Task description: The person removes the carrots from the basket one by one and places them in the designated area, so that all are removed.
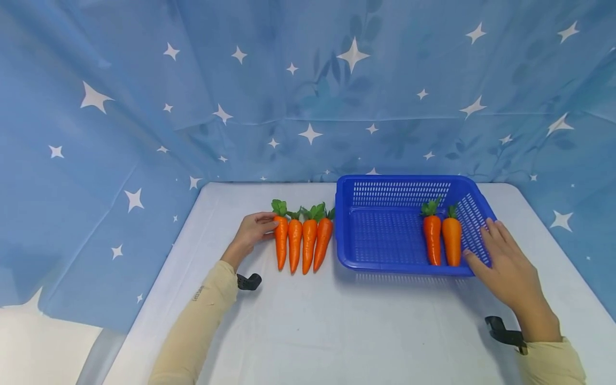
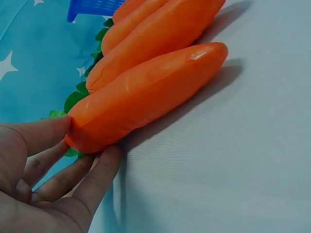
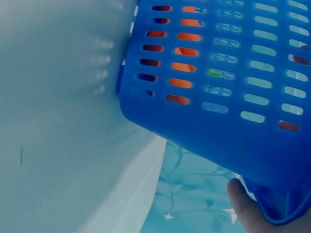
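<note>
Blue plastic basket, one: rectangular, slotted walls, upright; landmark for all places below.

First carrot, one: orange, with green leafy top; outermost of the row left of the basket. Pinched at its leafy end between thumb and fingers of the left hand, the gap only as wide as the carrot.

Second carrot, third carrot and fourth carrot: same row, set close side by side, leaves at the far end; the fourth slanted, its leaves just beside the basket's left wall.

Two loose carrots, orange, leafy: inside the basket at its right end, tips toward the near rim; orange shows through the wall slots in the right wrist view.

Right hand: at the basket's near right corner, resting over the rim, fingers extended, thumb spread wide.

Beige sleeves, a pair: nearer the person than the basket.

White surface: beneath the basket.

Blue curtain, white stars and leaf motifs: behind the basket.
</note>
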Tool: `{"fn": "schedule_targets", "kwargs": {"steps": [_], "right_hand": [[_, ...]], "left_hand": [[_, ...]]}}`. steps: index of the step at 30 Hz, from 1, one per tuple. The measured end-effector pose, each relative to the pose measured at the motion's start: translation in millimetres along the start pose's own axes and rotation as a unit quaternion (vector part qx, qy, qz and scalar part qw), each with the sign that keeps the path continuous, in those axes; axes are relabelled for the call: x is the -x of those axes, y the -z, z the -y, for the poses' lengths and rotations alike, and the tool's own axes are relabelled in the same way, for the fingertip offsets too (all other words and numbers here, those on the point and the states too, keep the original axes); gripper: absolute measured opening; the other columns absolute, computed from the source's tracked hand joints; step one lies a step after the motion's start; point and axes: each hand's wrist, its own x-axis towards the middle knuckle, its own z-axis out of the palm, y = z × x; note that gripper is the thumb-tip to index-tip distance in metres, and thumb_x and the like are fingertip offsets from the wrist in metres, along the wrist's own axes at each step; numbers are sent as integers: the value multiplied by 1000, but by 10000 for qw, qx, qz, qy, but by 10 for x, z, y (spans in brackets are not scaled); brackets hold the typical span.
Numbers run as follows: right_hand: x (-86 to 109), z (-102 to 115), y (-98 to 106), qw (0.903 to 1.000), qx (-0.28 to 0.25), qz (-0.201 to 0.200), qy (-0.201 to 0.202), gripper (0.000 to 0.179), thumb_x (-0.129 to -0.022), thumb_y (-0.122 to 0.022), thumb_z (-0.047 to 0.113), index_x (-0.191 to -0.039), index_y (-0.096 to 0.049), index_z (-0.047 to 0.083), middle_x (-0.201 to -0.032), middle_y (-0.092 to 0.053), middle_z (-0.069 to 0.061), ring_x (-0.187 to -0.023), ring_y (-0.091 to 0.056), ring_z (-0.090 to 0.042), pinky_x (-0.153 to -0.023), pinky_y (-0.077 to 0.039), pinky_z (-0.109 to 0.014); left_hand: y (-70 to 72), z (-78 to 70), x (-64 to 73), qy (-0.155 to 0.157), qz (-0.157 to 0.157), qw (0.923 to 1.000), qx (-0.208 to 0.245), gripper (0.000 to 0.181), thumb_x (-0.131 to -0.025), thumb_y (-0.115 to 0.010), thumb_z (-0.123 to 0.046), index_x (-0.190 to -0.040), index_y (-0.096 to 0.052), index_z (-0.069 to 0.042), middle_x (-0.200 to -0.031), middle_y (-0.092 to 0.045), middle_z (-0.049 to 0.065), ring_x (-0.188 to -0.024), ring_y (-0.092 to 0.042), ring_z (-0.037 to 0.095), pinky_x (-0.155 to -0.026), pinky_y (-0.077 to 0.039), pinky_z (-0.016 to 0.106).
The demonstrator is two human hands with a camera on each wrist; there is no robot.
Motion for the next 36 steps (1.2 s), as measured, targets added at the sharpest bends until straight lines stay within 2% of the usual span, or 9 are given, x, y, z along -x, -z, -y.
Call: {"fn": "schedule_targets", "kwargs": {"steps": [10, 18, 23, 29, 32, 36], "right_hand": [[-2, 17, 13, 10000, 30, 26, -29, 82, -109, -51, 40, -160, -22, -16, -171, -10, -34, -162, 5, -44, -121, -4, -74], [-3, 18, 13, 10000, 48, 12, -42, 82, -109, -51, 41, -160, -22, -16, -171, -11, -35, -162, 4, -44, -120, -5, -75], [-12, 27, 20, 10000, 57, 0, -42, 82, -109, -51, 40, -160, -22, -16, -171, -12, -35, -162, 2, -45, -120, -6, -76], [-10, 22, 15, 10000, 47, 5, -36, 83, -109, -51, 41, -161, -21, -16, -171, -12, -35, -162, 3, -44, -119, -6, -77], [-9, 22, 13, 10000, 52, 3, -38, 83, -109, -51, 41, -161, -20, -15, -171, -12, -35, -162, 3, -45, -119, -6, -77], [-8, 22, 14, 10000, 63, 0, -36, 83, -109, -51, 41, -161, -20, -16, -170, -12, -35, -162, 3, -44, -120, -6, -76]], "left_hand": [[-28, 31, 6, -126, -79, 9989, -444, 40, -104, -67, -8, -143, -64, 3, -140, -64, 24, -120, -67, 36, -98, -61, 42], [-17, 73, 12, -304, -167, 9974, -634, 41, -104, -68, -11, -143, -65, 0, -140, -65, 23, -121, -67, 35, -100, -60, 42], [8, 93, 26, -466, -123, 9964, -703, 42, -104, -67, -14, -144, -66, -2, -143, -62, 22, -125, -64, 35, -102, -59, 43], [45, 77, 48, -514, -68, 9965, -658, 44, -104, -69, -16, -146, -66, -7, -150, -57, 21, -129, -62, 37, -108, -54, 49], [61, 68, 46, -530, -71, 9966, -631, 48, -104, -69, -17, -150, -63, -9, -155, -53, 22, -133, -60, 38, -110, -53, 50], [87, 46, 30, -547, -120, 9971, -521, 61, -104, -70, -23, -161, -51, -14, -164, -41, 24, -146, -47, 41, -116, -47, 54]]}}
